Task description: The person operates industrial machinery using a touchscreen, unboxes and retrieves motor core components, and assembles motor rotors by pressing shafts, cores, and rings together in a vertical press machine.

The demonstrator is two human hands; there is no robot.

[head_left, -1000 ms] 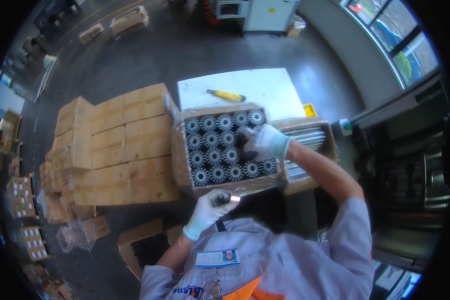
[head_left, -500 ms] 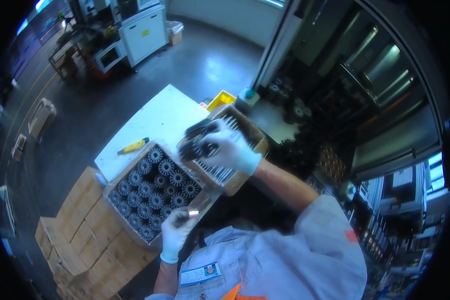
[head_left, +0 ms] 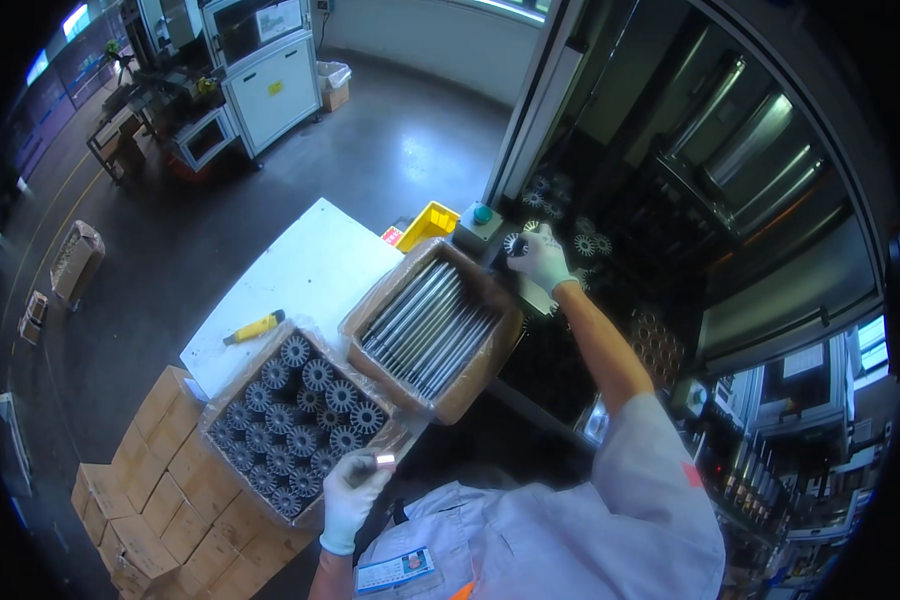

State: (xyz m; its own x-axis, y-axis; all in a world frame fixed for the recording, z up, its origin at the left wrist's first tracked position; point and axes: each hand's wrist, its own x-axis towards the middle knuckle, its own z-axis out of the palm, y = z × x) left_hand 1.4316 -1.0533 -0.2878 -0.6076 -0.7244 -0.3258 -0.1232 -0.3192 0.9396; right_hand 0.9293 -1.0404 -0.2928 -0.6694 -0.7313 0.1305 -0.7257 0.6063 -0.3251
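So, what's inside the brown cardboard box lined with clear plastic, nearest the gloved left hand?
The box holds rows of grey, round, toothed parts, their toothed ends facing up. Its floor, and whatever lies beneath these parts, is covered and can't be seen.

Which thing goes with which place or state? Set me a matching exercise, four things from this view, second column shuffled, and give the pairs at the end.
Things:
1. Left hand
2. Metal rods
3. Yellow-and-black tool
4. Right hand

Places and states:
A. Lying on the white tabletop
B. Holding a toothed part
C. Holding a small shiny piece
D. Side by side in a cardboard box

Pairs: 1-C, 2-D, 3-A, 4-B
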